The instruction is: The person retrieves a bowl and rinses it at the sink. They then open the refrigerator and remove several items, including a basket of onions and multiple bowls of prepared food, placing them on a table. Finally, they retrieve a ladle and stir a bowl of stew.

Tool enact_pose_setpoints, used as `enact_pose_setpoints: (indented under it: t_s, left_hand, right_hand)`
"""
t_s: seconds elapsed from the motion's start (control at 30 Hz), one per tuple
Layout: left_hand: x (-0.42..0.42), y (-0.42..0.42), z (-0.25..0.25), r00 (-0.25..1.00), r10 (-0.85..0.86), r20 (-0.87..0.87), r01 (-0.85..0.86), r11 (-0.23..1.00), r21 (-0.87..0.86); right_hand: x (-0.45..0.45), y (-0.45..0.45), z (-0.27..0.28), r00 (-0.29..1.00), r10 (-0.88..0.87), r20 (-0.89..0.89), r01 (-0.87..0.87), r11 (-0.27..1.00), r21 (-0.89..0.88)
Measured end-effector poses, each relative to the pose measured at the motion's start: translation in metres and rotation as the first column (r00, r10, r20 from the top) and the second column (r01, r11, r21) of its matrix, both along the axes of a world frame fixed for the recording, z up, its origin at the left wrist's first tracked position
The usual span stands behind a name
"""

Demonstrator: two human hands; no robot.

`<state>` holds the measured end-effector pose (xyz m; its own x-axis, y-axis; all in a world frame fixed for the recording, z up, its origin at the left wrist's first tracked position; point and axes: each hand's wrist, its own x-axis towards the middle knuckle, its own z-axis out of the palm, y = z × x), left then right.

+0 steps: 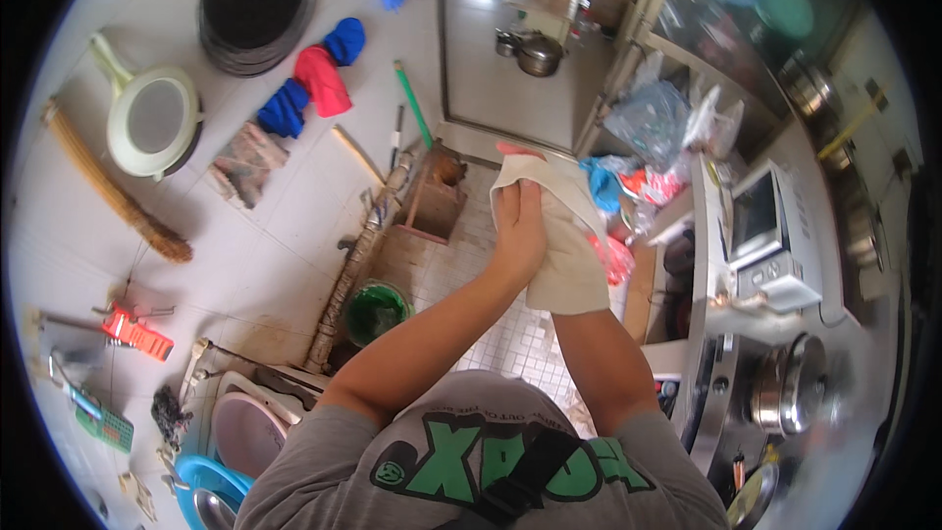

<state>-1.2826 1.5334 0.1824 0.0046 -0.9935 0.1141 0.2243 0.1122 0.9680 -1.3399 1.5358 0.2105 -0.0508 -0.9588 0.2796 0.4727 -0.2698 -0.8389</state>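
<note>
A cream-coloured cloth point(570, 265) is draped over my right hand and forearm in front of me. Only reddish fingertips of my right hand point(521, 152) show beyond its far edge; the rest is hidden under the fabric. My left hand point(521, 224) lies on top of the cloth, fingers close together and pointing away from me, pressing against it. Whether the hidden right hand grips the cloth cannot be seen.
On the left, a broom point(118, 188), a strainer point(154, 121) and cloths hang on the tiled wall. A green bucket point(377, 311) and a dustpan point(434, 206) stand on the floor. At right are a microwave point(758, 213), a steel pot point(787, 390) and plastic bags point(651, 118).
</note>
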Motion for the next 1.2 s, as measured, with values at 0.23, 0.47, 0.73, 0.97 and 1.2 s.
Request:
enact_pose_setpoints:
  t_s: [0.23,0.47,0.73,0.97,1.2]
  left_hand:
    - [0.061,-0.057,-0.019,0.825,-0.066,-0.561,-0.109,0.956,-0.273]
    - [0.139,-0.023,0.073,0.368,0.928,-0.056,-0.72,0.246,-0.649]
    - [0.306,0.09,0.099,0.768,0.487,0.415,-0.259,0.83,-0.494]
    - [0.471,0.091,0.4,-0.166,0.984,-0.059,-0.151,-0.085,-0.985]
    - [0.529,0.04,0.529,-0.595,0.724,0.349,-0.522,-0.018,-0.853]
  right_hand:
    - [0.049,0.049,0.083,0.44,-0.347,-0.828,-0.183,0.868,-0.461]
    - [0.119,0.011,0.031,0.822,0.062,-0.566,-0.32,0.873,-0.369]
    - [0.163,0.032,0.056,0.668,-0.282,-0.689,-0.478,0.547,-0.688]
    - [0.19,0.014,0.001,0.616,-0.108,-0.78,-0.472,0.742,-0.476]
    - [0.204,0.008,-0.041,0.508,0.079,-0.858,-0.56,0.787,-0.259]
